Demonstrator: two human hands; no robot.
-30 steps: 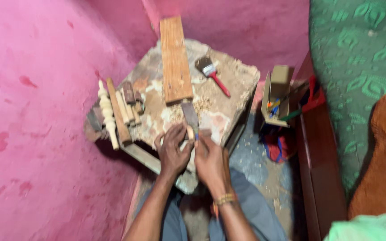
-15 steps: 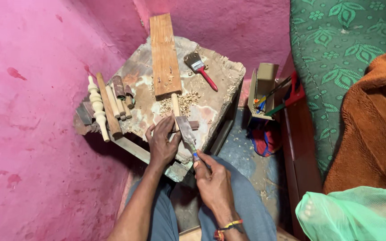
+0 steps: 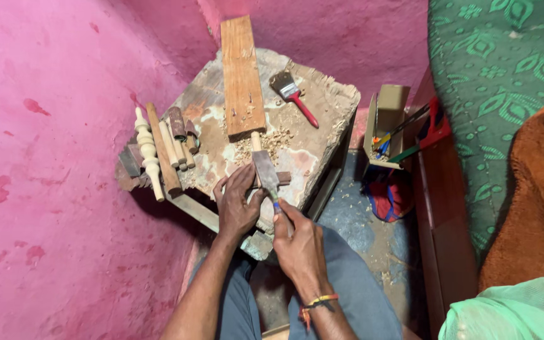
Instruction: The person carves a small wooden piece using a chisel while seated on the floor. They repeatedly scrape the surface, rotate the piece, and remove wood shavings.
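Note:
A flat metal file or rasp lies over a pale wooden dowel on a worn wooden work block. My right hand grips the tool's handle at the near end. My left hand presses on the block beside the blade, fingers touching the dowel and a small dark wood piece. Wood shavings lie around the dowel's far end.
A long plank and a red-handled paintbrush rest on the block. Turned wooden spindles and sticks lie at its left edge. Pink walls close the left and back. A cardboard box of tools, wooden bed frame and green cloth stand right.
The view has shifted. My right hand has pulled back toward me along the tool's handle, and the file now lies on the dowel.

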